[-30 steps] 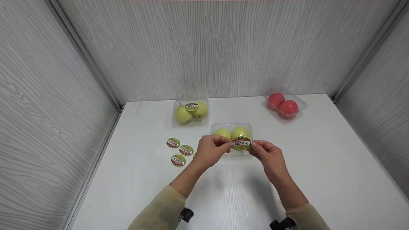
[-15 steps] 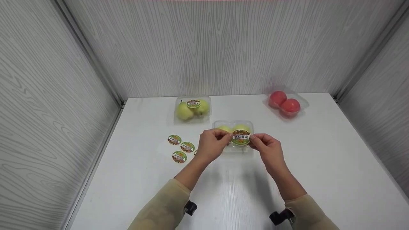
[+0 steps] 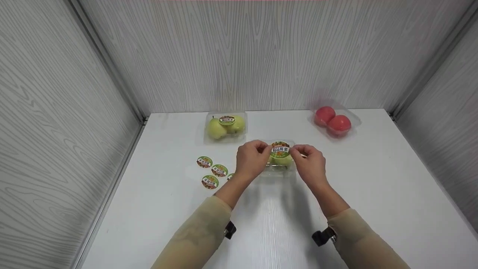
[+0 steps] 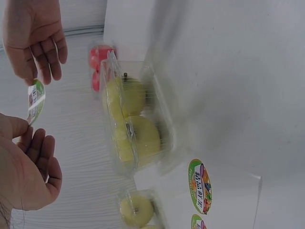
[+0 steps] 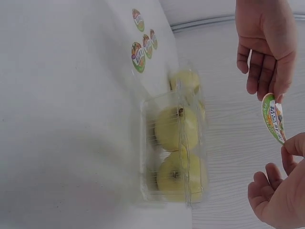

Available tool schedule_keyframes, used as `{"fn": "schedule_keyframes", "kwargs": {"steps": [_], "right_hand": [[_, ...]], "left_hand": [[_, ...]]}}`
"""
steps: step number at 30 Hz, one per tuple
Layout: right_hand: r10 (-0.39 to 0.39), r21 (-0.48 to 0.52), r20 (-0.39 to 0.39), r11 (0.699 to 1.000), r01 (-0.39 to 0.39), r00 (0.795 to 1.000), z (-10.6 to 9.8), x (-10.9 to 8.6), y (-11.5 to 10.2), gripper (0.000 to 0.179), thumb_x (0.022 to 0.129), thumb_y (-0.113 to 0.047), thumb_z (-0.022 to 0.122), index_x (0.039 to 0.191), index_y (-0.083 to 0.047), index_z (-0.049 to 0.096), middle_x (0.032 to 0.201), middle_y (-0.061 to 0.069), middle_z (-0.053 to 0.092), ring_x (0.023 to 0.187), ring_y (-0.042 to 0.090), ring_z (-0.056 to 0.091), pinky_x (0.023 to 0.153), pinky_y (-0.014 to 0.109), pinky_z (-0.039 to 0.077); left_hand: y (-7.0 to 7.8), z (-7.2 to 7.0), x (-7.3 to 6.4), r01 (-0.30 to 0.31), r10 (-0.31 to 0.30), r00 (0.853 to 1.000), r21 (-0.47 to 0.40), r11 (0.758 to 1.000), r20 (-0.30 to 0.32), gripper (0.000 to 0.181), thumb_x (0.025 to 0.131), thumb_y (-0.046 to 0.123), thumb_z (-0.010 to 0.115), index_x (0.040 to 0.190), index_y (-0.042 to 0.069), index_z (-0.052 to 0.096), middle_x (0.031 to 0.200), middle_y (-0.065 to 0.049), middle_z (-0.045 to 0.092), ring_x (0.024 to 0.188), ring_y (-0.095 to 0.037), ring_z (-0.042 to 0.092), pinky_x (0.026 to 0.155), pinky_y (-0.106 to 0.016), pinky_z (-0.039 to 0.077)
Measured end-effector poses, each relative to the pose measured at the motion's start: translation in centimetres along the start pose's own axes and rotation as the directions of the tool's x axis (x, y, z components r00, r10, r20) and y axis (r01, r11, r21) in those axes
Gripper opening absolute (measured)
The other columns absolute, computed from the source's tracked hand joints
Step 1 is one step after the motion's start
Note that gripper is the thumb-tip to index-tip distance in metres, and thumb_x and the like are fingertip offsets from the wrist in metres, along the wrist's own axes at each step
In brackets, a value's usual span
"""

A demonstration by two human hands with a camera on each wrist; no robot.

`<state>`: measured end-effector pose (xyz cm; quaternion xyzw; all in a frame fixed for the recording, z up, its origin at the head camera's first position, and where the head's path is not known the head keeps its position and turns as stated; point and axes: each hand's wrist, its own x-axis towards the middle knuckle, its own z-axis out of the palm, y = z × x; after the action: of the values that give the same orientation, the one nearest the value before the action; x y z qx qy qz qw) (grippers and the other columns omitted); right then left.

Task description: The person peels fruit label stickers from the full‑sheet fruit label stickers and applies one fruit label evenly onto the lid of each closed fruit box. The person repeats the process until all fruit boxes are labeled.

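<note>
A round fruit sticker (image 3: 280, 149) with a white lettered band and green edge is stretched between both hands. My left hand (image 3: 251, 158) pinches its left edge between thumb and forefinger, and my right hand (image 3: 310, 160) pinches the right edge the same way. Beneath it stands a closed clear plastic clamshell box (image 3: 277, 174) holding two yellow-green pears (image 5: 176, 129). Both wrist views show the sticker raised above the box lid, curving slightly. In the head view, the sticker and left hand cover part of the box.
Several similar stickers (image 3: 219, 170) lie left of the box on a backing sheet. Farther back is another clear box with pears (image 3: 217, 129), a sticker on its lid. At the back right, an open-lidded clear box holds two red fruits (image 3: 339, 123). Grey wood-grain walls (image 3: 239, 56) enclose the white table (image 3: 373, 194).
Both hands have moved away from the body with the sticker, from the box's front part toward its back part in the head view. The head view has shifted slightly.
</note>
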<state>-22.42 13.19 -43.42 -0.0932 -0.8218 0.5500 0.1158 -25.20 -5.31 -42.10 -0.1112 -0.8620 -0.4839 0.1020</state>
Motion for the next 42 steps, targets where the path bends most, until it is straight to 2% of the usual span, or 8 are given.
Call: {"fn": "schedule_keyframes", "kwargs": {"steps": [3,7,13,16,23,30,42], "right_hand": [[0.011,-0.009,-0.011,1.000,-0.011,1.000,0.4,0.6,0.1,0.024,0.101,-0.022,0.069,0.107,0.000,0.077,0.120,0.015,0.073,0.119,0.027,0.067,0.097,0.041,0.056],[-0.009,-0.031,-0.031,0.999,0.008,0.999,0.9,1.1,0.6,0.022,0.099,-0.020,0.070,0.101,0.000,0.077,0.123,0.016,0.071,0.124,0.027,0.062,0.101,0.045,0.053],[-0.044,-0.081,-0.046,0.996,0.040,0.998,1.6,1.8,1.3,0.021,0.097,-0.017,0.069,0.095,0.002,0.077,0.129,0.019,0.068,0.130,0.032,0.059,0.107,0.049,0.049],[-0.062,-0.108,-0.049,0.993,0.056,0.997,1.9,2.2,1.7,0.021,0.096,-0.016,0.069,0.096,0.004,0.077,0.133,0.022,0.066,0.131,0.036,0.058,0.111,0.050,0.045],[-0.086,-0.155,-0.062,0.985,0.075,0.994,2.4,2.9,2.3,0.021,0.094,-0.013,0.071,0.097,0.007,0.076,0.141,0.029,0.060,0.136,0.044,0.054,0.117,0.051,0.038],[-0.049,-0.205,-0.038,0.978,0.040,0.998,3.0,3.4,2.9,0.023,0.095,-0.015,0.067,0.099,0.006,0.075,0.147,0.030,0.055,0.141,0.045,0.049,0.120,0.052,0.035],[-0.015,-0.211,-0.023,0.977,0.010,1.000,3.6,4.1,3.7,0.026,0.097,-0.016,0.066,0.101,0.007,0.076,0.150,0.031,0.052,0.144,0.045,0.046,0.122,0.053,0.033]], "left_hand": [[-0.2,0.3,0.5,0.004,-0.003,1.000,0.049,0.999,-0.027,0.015,0.097,0.019,0.076,0.089,0.008,0.081,0.088,-0.002,0.076,0.086,-0.018,0.071,0.081,-0.037,0.057],[-0.6,0.8,0.9,-0.023,0.032,0.997,0.142,0.990,-0.065,0.015,0.096,0.020,0.078,0.087,0.009,0.079,0.099,-0.006,0.076,0.102,-0.025,0.072,0.091,-0.043,0.056],[-1.6,1.7,1.3,-0.096,0.139,0.982,0.301,0.949,-0.127,0.016,0.092,0.022,0.081,0.081,0.011,0.079,0.104,-0.007,0.076,0.101,-0.028,0.071,0.087,-0.047,0.056],[-2.0,2.3,1.7,-0.101,0.156,0.979,0.345,0.933,-0.134,0.017,0.092,0.023,0.080,0.081,0.011,0.079,0.107,-0.007,0.075,0.103,-0.028,0.071,0.087,-0.047,0.056],[-2.9,3.4,2.4,-0.067,0.126,0.983,0.375,0.925,-0.134,0.018,0.093,0.023,0.080,0.081,0.010,0.080,0.111,-0.008,0.075,0.108,-0.028,0.069,0.090,-0.047,0.055],[-3.9,4.2,2.9,-0.073,0.142,0.980,0.418,0.905,-0.137,0.017,0.092,0.022,0.081,0.080,0.010,0.081,0.110,-0.007,0.075,0.108,-0.027,0.069,0.090,-0.047,0.055],[-4.8,4.8,3.3,-0.068,0.139,0.982,0.442,0.895,-0.131,0.019,0.092,0.023,0.081,0.079,0.008,0.080,0.108,-0.008,0.075,0.105,-0.028,0.068,0.086,-0.047,0.054]]}}
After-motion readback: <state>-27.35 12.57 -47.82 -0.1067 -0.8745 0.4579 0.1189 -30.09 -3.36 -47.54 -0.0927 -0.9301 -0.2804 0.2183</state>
